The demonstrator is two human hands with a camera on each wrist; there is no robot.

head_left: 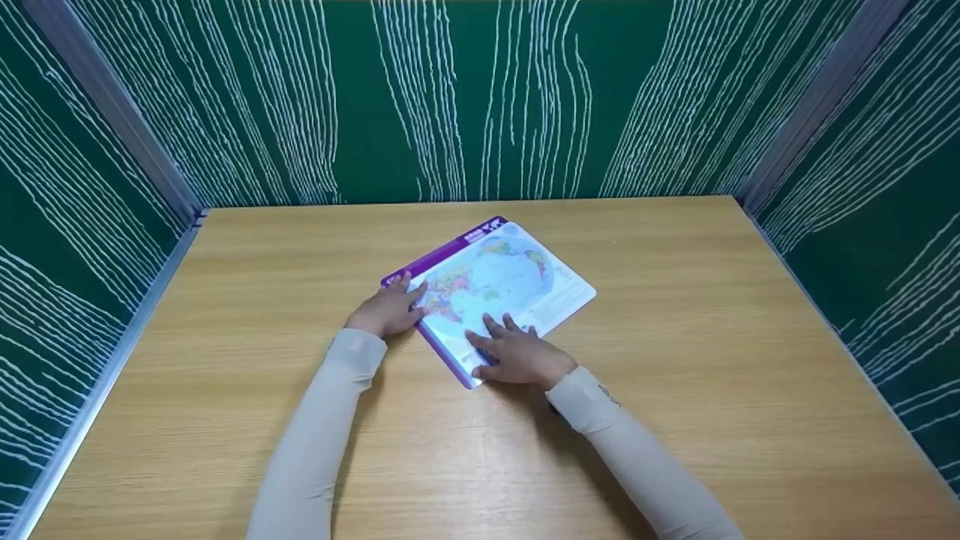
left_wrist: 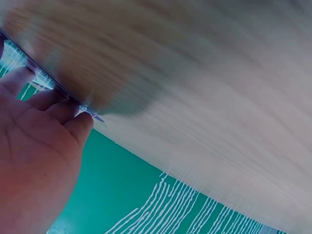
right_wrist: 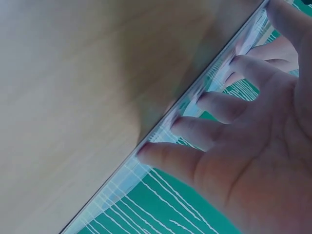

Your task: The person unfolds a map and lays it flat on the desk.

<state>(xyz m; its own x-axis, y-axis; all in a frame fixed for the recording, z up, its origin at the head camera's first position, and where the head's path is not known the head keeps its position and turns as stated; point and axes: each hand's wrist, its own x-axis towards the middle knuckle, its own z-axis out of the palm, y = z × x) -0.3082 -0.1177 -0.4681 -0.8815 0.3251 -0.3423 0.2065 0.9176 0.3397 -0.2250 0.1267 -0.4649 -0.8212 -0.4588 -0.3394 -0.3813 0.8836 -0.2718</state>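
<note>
A flat world map board with rounded corners and a purple band lies turned at an angle on the table in the head view. My left hand rests on its left corner, fingers spread over the purple border. Across the lower part of the board, my right hand lies with fingers apart, covering some of the print. The left wrist view has the left hand with its fingertips at the board's glossy surface. From the right wrist, the right hand's extended fingers touch the shiny map face, seen nearly edge-on.
A wooden table extends around the board on all sides. Green panels with white wavy lines rise behind it and at both sides, joined by grey metal posts. Light sleeves cover both forearms.
</note>
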